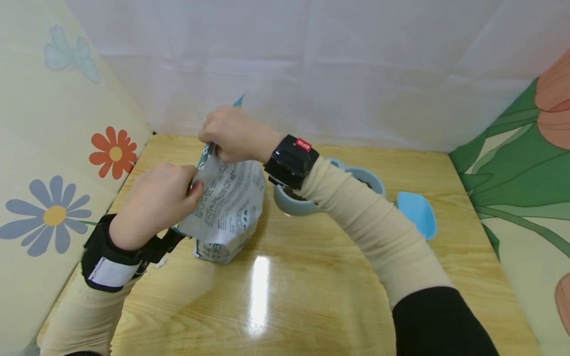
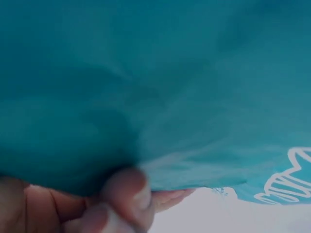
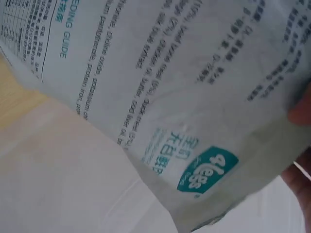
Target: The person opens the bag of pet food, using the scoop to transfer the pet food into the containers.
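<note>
A pet food bag (image 1: 231, 207), whitish with dark print on one side and teal on the other, stands on the table at the left. My left hand (image 1: 160, 198) pinches the near end of its top edge; in the left wrist view, curled fingertips (image 2: 129, 196) lie against the teal side. Farther along that edge my right hand (image 1: 236, 133) grips the bag with curled fingers. In the right wrist view the printed side (image 3: 160, 97) shows a feeding guide and a teal logo. The bag's inside is hidden.
Right of the bag stands a light blue double bowl (image 1: 296, 207) with dark bits inside, partly hidden by my right forearm. A blue scoop (image 1: 416, 212) lies farther right. A white sheet (image 1: 356, 74) hangs behind the wooden table (image 1: 320, 287), with flowered panels at both sides.
</note>
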### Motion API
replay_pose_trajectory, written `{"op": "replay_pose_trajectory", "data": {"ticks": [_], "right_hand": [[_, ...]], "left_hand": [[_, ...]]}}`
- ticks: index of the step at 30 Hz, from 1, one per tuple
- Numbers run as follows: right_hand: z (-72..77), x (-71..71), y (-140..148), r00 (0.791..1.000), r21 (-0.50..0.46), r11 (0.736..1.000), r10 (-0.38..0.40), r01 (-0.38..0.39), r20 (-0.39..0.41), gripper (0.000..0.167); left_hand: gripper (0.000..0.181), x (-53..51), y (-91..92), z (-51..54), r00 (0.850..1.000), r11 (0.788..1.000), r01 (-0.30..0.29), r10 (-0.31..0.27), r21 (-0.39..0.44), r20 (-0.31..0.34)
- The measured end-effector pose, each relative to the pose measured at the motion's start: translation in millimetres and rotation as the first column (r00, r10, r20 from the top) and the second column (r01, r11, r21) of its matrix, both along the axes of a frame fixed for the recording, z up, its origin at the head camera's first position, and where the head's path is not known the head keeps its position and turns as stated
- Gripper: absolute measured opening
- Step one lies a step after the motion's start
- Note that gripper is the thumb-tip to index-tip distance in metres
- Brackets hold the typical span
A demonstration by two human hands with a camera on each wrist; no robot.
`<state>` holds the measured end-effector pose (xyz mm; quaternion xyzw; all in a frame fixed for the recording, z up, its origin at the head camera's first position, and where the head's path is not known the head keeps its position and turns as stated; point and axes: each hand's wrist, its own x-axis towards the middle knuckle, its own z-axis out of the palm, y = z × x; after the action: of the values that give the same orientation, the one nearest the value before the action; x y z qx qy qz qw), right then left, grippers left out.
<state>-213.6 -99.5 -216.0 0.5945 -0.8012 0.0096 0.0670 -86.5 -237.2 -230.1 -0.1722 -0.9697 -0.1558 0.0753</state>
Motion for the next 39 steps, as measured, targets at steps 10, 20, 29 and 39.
{"op": "replay_pose_trajectory", "data": {"ticks": [10, 20, 29, 39], "right_hand": [[-9.3, 4.4, 0.1, 0.999, -0.071, 0.997, -0.034, 0.034, 0.003, 0.016], [-10.5, 22.1, -5.5, 0.999, -0.061, 0.998, 0.034, -0.036, -0.031, 0.016], [-16.7, 21.6, -8.2, 0.999, -0.115, 0.993, 0.012, -0.016, -0.042, 0.018], [-12.6, 23.1, -6.0, 0.986, -0.109, 0.981, 0.163, -0.158, 0.043, 0.011]], "left_hand": [[0.033, -0.2, -1.7, -4.5, 0.998, 0.997, 0.044, -0.042, 0.057, -0.044], [0.034, 1.2, -2.9, -3.2, 0.999, 0.997, 0.039, -0.037, 0.065, -0.025], [0.034, -1.8, -6.2, -5.3, 0.998, 0.995, 0.042, -0.038, 0.087, -0.044], [0.037, -6.8, -15.1, -2.8, 0.997, 0.996, 0.074, -0.073, 0.053, -0.018]]}}
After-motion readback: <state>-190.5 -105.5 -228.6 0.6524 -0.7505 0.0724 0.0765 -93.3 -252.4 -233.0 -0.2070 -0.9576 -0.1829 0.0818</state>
